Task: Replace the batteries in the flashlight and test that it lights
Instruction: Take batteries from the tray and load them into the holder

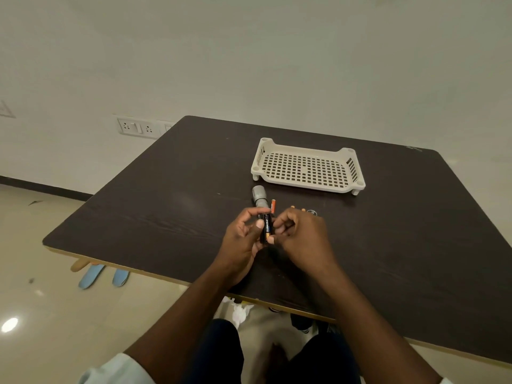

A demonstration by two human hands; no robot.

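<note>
Right hand (300,236) thumb and fingers pinch black-and-copper Duracell battery (267,228) at frame centre. Left hand (240,239) fingers curl round dark flashlight barrel beside it. Grey flashlight head (259,195) points up-frame. Loose orange battery (273,206) lies on dark wood-grain table (166,206) just right of head. White perforated plastic tray (306,169) further up.

Both bare forearms reach forward from the bottom of the view and converge over the surface (388,245). The left hand (243,239) is turned palm inward, its fingers (249,214) curled and its thumb pressed toward the right hand. The right hand (300,234) shows its back to the camera, fingers bent in a pinch with the thumb. The two hands nearly touch at the fingertips.
</note>
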